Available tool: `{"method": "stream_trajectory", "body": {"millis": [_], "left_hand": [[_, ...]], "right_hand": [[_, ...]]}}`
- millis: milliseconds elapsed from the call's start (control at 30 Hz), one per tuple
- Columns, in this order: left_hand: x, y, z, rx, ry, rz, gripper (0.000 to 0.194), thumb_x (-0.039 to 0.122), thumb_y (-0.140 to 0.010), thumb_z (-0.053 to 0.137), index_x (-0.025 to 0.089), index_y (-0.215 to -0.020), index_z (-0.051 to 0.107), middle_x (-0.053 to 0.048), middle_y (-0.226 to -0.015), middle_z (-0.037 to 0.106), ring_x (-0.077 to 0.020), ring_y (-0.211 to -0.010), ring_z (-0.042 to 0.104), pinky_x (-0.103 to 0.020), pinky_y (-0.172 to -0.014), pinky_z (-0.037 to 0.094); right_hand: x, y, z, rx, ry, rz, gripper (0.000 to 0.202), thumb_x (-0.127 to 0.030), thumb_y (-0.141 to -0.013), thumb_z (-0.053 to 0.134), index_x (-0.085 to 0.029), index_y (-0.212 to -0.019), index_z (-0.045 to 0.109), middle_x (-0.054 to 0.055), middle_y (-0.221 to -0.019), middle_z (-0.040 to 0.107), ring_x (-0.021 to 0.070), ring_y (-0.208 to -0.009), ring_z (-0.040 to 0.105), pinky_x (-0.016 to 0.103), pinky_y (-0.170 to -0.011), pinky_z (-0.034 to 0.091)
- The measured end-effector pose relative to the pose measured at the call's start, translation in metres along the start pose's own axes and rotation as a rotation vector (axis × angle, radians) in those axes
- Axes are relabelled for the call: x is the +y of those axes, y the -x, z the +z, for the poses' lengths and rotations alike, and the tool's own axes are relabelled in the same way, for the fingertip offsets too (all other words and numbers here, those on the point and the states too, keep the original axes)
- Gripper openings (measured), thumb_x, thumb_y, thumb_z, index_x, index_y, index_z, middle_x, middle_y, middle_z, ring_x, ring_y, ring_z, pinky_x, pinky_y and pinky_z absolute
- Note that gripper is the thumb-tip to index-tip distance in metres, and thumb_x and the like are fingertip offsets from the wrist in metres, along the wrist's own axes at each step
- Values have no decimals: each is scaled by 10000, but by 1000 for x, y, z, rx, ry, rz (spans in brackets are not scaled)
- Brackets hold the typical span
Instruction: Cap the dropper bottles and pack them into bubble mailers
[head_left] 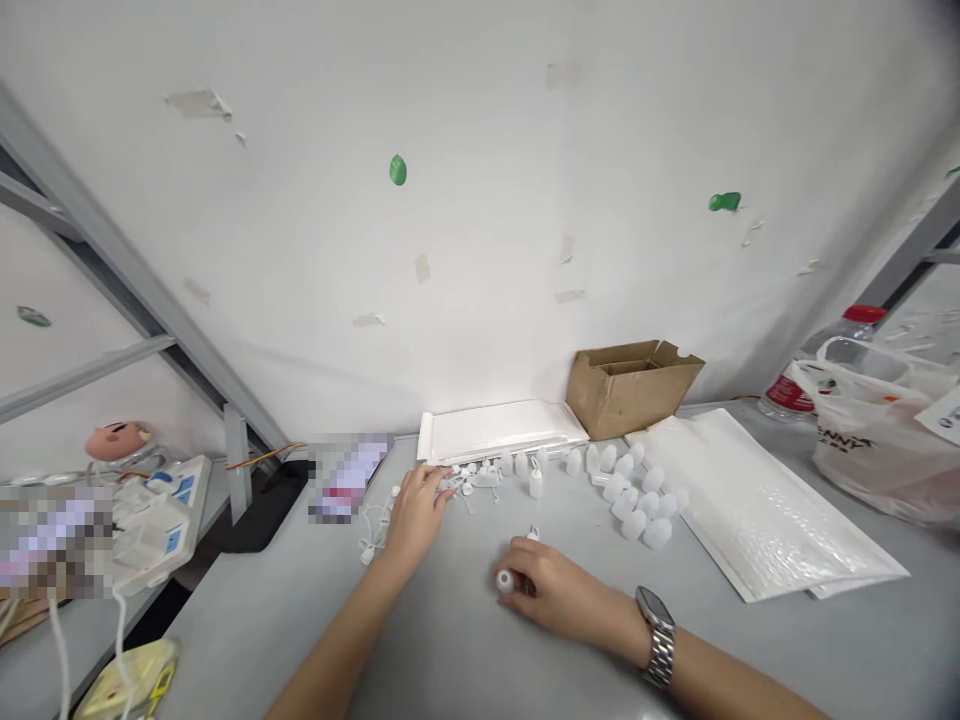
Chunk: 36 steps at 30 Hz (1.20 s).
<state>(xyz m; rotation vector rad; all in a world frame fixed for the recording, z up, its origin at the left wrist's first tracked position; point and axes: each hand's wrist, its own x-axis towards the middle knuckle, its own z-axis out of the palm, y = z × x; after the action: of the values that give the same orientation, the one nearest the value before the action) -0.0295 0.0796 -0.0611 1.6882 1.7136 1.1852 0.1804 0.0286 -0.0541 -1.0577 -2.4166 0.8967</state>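
Note:
My right hand (544, 590), with a watch on its wrist, is closed round a small white cylindrical piece (505, 580) whose round end faces the camera. My left hand (418, 505) reaches over a scatter of small white caps with loops (469, 480); its fingertips are among them, and whether they pinch one cannot be made out. A white bottle with a loop (535, 484) stands upright between and beyond my hands. To its right lie several translucent white pieces (630, 495) in a loose group.
An open cardboard box (634, 390) and a white padded envelope (495, 430) are by the wall. More padded envelopes (772, 510) lie at right, beside a plastic bag (877, 440) and a red-capped bottle (787, 395). A blurred phone-like object (352, 480) lies left.

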Motion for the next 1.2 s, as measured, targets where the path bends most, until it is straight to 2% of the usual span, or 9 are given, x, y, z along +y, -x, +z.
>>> {"method": "stream_trajectory", "body": {"millis": [167, 267, 333, 400, 467, 667, 800, 967, 1200], "left_hand": [[-2, -6, 2, 25, 28, 21, 67, 196, -692, 618, 238, -648, 648, -41, -802, 646, -275, -976, 534, -444, -946, 354], [0, 0, 0, 58, 110, -35, 45, 269, -715, 608, 234, -692, 624, -39, -831, 673, -260, -946, 578, -414, -873, 423], [5, 8, -1, 55, 195, -91, 124, 338, -760, 553, 222, -770, 595, -55, -853, 694, -249, -905, 625, -365, -743, 489], [12, 17, 1, 20, 287, -140, 187, 383, -790, 499, 208, -828, 553, -79, -853, 713, -250, -873, 661, -319, -614, 512], [21, 27, 4, -31, 365, -170, 210, 399, -790, 492, 199, -842, 528, -98, -833, 729, -259, -855, 678, -304, -560, 517], [32, 41, 17, -100, 423, -196, 243, 377, -770, 510, 186, -908, 567, -105, -869, 745, -242, -884, 679, -335, -695, 523], [20, 35, 14, -45, 325, -194, 184, 368, -762, 502, 211, -776, 598, -84, -852, 741, -254, -851, 674, -367, -730, 497], [7, 29, 4, 33, 217, -165, 101, 341, -720, 567, 247, -686, 577, -58, -950, 725, -273, -949, 632, -408, -844, 428], [8, 22, 4, 11, 336, -191, 258, 444, -755, 518, 197, -684, 526, -111, -857, 735, -262, -851, 679, -356, -659, 527]], "right_hand": [[2, 1, 2, 59, -52, 4, 66, -242, -805, 604, -179, -826, 607, 25, -822, 546, 147, -708, 522, 254, -678, 449], [0, 0, -1, 165, -150, 32, 139, -301, -834, 565, -180, -768, 548, 23, -820, 530, 144, -699, 507, 256, -667, 438], [-2, -1, -1, 211, -243, 87, 179, -324, -858, 523, -182, -749, 521, 10, -754, 540, 140, -665, 502, 251, -633, 422], [-2, -3, 2, 223, -349, 140, 201, -343, -872, 494, -181, -757, 521, -6, -674, 550, 137, -625, 499, 243, -595, 404], [-3, -4, 5, 225, -425, 154, 204, -347, -871, 497, -173, -776, 544, -12, -644, 561, 136, -616, 502, 240, -588, 395], [-2, -7, 12, 280, -389, 114, 181, -342, -829, 575, -173, -858, 634, 9, -747, 569, 151, -690, 511, 247, -636, 399], [1, -8, 12, 297, -362, 138, 175, -332, -827, 578, -167, -830, 636, 7, -735, 545, 151, -686, 502, 250, -637, 397], [2, -7, 11, 261, -354, 154, 180, -335, -823, 580, -168, -772, 625, -6, -697, 524, 145, -663, 487, 246, -617, 387], [1, -5, 11, 250, -360, 163, 169, -323, -819, 583, -169, -778, 637, -2, -703, 532, 145, -660, 489, 248, -611, 392]]}}
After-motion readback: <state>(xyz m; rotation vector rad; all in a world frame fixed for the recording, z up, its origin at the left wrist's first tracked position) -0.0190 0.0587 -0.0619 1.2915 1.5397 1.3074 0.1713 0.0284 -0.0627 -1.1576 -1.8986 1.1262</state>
